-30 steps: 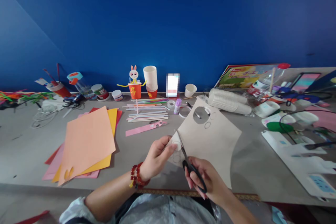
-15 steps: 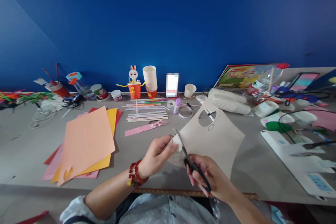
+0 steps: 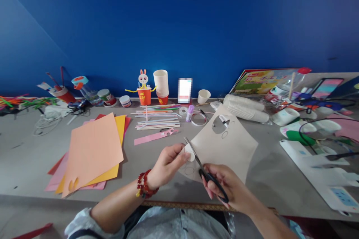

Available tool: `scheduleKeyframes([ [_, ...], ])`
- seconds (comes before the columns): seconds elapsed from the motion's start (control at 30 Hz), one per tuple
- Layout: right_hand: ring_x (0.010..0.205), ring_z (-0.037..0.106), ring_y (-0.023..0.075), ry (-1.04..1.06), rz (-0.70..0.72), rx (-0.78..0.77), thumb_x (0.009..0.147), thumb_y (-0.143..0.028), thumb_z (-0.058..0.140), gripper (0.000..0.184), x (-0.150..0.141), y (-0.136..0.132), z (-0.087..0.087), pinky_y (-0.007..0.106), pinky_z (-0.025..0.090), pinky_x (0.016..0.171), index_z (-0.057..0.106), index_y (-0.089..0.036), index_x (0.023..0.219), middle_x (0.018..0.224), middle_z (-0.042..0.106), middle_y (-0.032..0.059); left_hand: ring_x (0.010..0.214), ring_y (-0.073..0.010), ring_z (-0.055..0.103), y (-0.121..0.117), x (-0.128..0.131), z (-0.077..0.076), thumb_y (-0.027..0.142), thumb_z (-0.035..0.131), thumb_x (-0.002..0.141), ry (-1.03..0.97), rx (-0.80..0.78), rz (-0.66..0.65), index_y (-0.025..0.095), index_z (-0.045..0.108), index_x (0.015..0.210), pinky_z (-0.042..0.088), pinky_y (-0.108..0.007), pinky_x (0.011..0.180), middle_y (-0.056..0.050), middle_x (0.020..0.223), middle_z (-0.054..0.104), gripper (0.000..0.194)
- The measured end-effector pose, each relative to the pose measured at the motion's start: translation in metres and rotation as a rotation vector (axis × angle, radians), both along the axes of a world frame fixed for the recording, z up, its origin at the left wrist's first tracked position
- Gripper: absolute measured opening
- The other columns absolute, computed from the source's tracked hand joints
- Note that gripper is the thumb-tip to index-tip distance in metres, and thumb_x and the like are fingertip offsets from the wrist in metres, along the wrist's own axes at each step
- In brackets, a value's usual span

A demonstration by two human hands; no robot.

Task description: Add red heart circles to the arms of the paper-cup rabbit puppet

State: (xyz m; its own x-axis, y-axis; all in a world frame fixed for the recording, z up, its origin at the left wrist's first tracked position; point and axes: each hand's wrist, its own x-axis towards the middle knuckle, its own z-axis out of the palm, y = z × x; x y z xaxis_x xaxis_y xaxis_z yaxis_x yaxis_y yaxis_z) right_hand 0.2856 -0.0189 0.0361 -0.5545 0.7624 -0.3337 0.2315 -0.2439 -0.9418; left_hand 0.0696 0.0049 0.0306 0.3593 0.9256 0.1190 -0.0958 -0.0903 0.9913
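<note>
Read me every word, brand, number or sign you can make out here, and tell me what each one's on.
None reads with certainty.
Red cup with the rabbit: yellow marks, too blurred.
Printed cover: large characters, too blurred.
Purple-capped tube: print too small.
Larger jar, smaller jar: labels too small.
Upright screen: pixelated.

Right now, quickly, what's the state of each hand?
Left hand: closed, pinching a small white paper piece between thumb and fingers.
Right hand: closed, holding black-handled metal scissors.

Two hands [image 3: 165, 166], one pair of scissors [image 3: 206, 175], one glue stick [image 3: 190, 114], seemingly four-plus coloured sheets [image 3: 97, 145]
</note>
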Motion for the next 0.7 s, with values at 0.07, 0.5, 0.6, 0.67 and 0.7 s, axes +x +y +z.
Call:
scheduleKeyframes([
  [0.07,0.032,0.035,0.0023,0.046,-0.011,-0.017,0.070,-0.083,0.059,0.066,-0.003,-0.001,0.000,0.013,0.026,0.029,0.051,-0.018,0.076,0.055,0.055,-0.0040,0.061,-0.0085,0.032,-0.001,0.000,0.000,0.043,0.056,0.095,-0.017,-0.027,0.019,0.014,0.054,0.074,0.027,-0.021,0.055,0.003,0.066,0.041,0.036],
  [0.5,0.028,0.040,0.0017,0.210,-0.159,-0.102,0.067,-0.085,0.060,0.069,-0.040,-0.016,-0.004,0.014,0.028,0.029,0.048,-0.018,0.076,0.059,0.059,-0.0022,0.064,-0.0075,0.045,-0.008,0.006,-0.015,0.039,0.074,0.083,-0.244,-0.281,0.189,0.016,0.065,0.084,0.038,-0.017,0.059,0.002,0.072,0.057,0.025],
  [0.6,0.029,0.043,0.0018,0.139,-0.109,-0.089,0.069,-0.083,0.061,0.067,-0.028,-0.009,0.008,0.013,0.029,0.029,0.050,-0.017,0.076,0.062,0.060,-0.0011,0.063,-0.0078,0.045,-0.005,0.001,-0.011,0.041,0.075,0.082,-0.211,-0.246,0.182,0.015,0.067,0.084,0.037,-0.017,0.058,0.002,0.072,0.058,0.027],
  [0.67,0.030,0.043,0.0021,0.088,-0.093,-0.083,0.069,-0.082,0.062,0.066,-0.021,-0.005,0.015,0.013,0.031,0.030,0.050,-0.017,0.075,0.061,0.060,-0.0010,0.061,-0.0076,0.045,-0.003,-0.001,-0.005,0.041,0.075,0.082,-0.184,-0.227,0.163,0.015,0.067,0.084,0.036,-0.017,0.056,0.002,0.071,0.058,0.027],
  [0.7,0.030,0.043,0.0020,0.071,-0.089,-0.081,0.069,-0.082,0.063,0.066,-0.019,-0.003,0.018,0.013,0.031,0.030,0.050,-0.017,0.075,0.061,0.060,-0.0010,0.061,-0.0074,0.044,-0.002,-0.001,-0.002,0.041,0.074,0.082,-0.169,-0.221,0.151,0.014,0.067,0.084,0.036,-0.017,0.056,0.002,0.070,0.057,0.028],
])
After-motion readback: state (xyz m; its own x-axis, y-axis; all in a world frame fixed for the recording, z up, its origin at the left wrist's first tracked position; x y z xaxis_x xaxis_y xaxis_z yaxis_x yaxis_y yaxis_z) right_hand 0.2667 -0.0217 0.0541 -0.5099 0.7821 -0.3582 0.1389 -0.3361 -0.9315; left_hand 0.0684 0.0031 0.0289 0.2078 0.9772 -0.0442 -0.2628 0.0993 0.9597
